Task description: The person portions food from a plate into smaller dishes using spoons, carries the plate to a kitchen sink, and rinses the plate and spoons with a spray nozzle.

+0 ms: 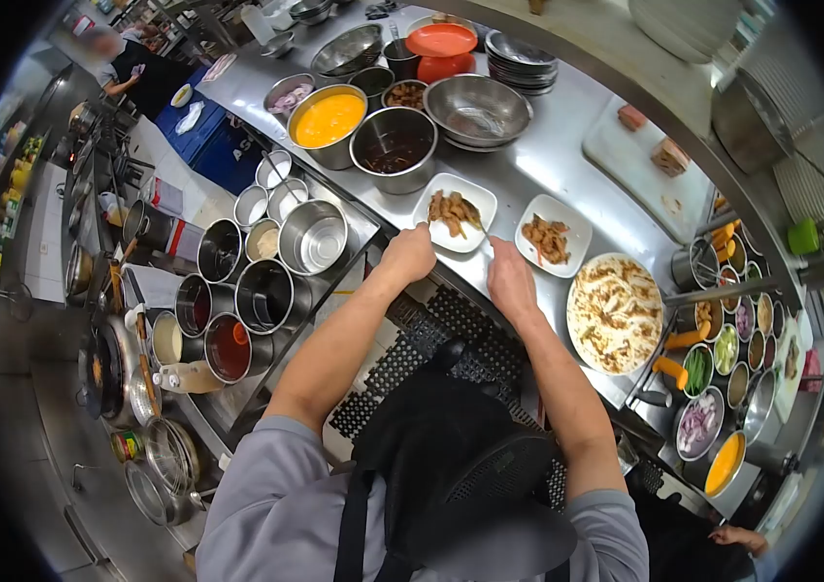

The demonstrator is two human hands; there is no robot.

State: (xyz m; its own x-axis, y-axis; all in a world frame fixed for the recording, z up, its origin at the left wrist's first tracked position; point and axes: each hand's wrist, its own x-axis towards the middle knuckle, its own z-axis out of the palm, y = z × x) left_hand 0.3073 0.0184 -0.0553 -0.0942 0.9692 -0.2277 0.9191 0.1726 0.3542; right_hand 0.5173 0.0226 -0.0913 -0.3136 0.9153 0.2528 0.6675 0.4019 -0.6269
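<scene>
My left hand (409, 255) is closed at the lower left edge of a white square bowl (483, 197), which holds pieces of brown food (452, 210). At the bowl's lower right, my right hand (511, 278) is closed on a thin utensil (482, 229) that reaches into the food. A second white square bowl (582, 225) with similar brown food stands to the right. Below it lies a round white plate (616, 312) smeared with brown sauce.
Behind the bowls stand a pot of dark liquid (394, 150), a pot of yellow liquid (329, 118) and a metal bowl (478, 109). Several pots stand at the left. Ingredient containers line the right. A co-worker (131, 73) is at the upper left.
</scene>
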